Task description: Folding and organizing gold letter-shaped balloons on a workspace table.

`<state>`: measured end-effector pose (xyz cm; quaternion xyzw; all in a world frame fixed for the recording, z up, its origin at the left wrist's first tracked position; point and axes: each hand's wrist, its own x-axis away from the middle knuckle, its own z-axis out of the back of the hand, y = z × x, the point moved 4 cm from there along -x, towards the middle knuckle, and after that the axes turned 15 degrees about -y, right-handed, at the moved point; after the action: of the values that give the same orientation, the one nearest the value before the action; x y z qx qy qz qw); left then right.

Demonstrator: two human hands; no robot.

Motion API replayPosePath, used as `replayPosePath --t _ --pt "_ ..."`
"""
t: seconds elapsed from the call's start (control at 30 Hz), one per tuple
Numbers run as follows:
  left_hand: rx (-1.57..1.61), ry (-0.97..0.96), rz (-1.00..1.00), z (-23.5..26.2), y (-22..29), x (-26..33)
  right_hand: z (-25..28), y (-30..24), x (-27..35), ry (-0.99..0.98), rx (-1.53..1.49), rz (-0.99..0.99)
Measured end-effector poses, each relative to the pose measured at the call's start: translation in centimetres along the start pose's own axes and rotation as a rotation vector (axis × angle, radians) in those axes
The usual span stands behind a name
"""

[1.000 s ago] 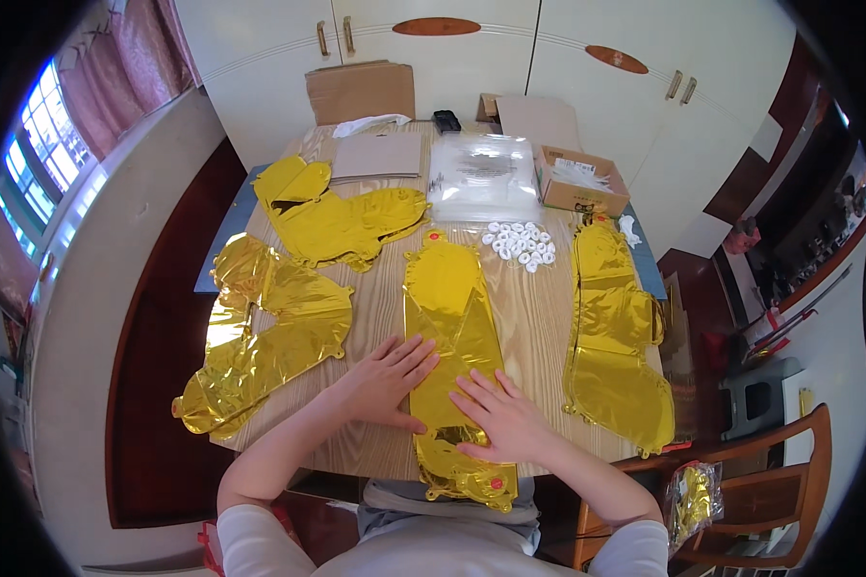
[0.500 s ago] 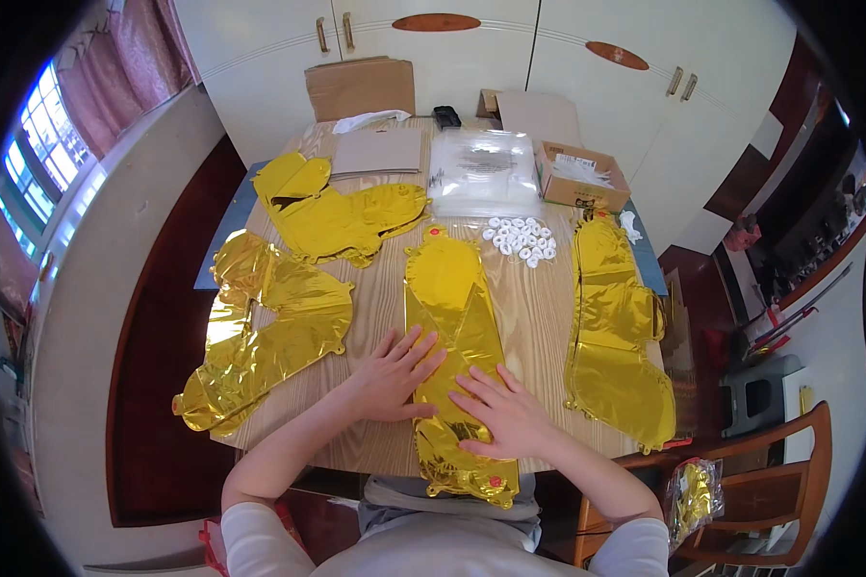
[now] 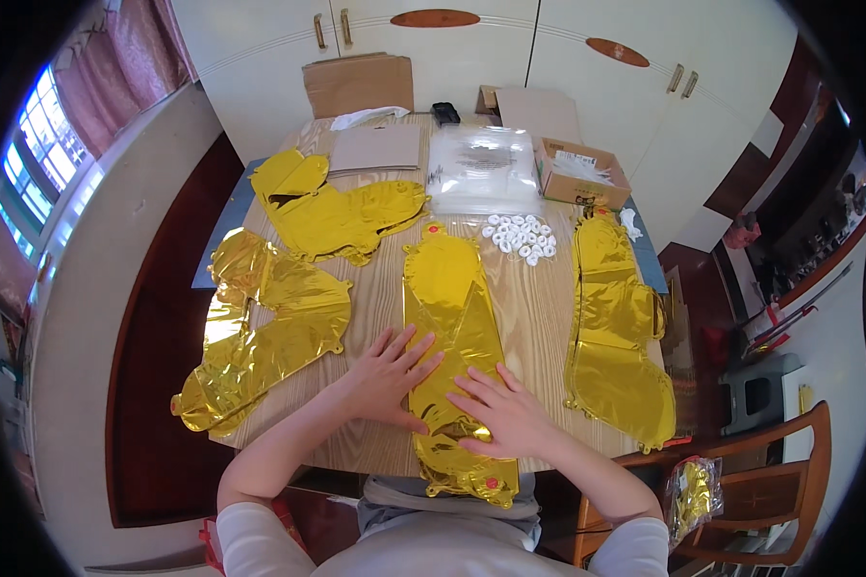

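Observation:
A flat gold foil balloon (image 3: 445, 279), folded long and narrow, lies lengthwise in front of me, its near end reaching the table's front edge. My left hand (image 3: 390, 373) rests with fingers spread across its left edge. On its right side lies my right hand (image 3: 500, 413), flat with the fingers apart. Neither hand grips anything. More flat gold foil balloons lie around: one at the near left (image 3: 284, 322), one at the far left (image 3: 332, 213) and one along the right side (image 3: 618, 327).
Behind the middle balloon lie several white ribbon rolls (image 3: 520, 238) and a stack of clear plastic bags (image 3: 483, 171). A cardboard box (image 3: 584, 175) stands at the back right, grey card sheets (image 3: 375, 149) at the back left. A wooden chair (image 3: 779, 481) is at the near right.
My left hand has shifted very slightly to the left, its thumb spread a little lower. My right hand and the balloons have stayed in place.

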<state>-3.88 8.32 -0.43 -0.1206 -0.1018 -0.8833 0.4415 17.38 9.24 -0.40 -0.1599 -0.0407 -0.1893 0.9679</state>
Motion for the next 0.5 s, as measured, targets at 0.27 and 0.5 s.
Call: replayPosePath --t 0.27,0.5 --pt "0.035 0.009 0.074 0.1 -0.6 -0.3 0.1 0.0 0.0 0.011 0.007 0.007" --pt "0.035 -0.03 0.245 0.4 -3.9 -2.6 0.0 -0.1 0.0 -0.009 0.019 0.0"
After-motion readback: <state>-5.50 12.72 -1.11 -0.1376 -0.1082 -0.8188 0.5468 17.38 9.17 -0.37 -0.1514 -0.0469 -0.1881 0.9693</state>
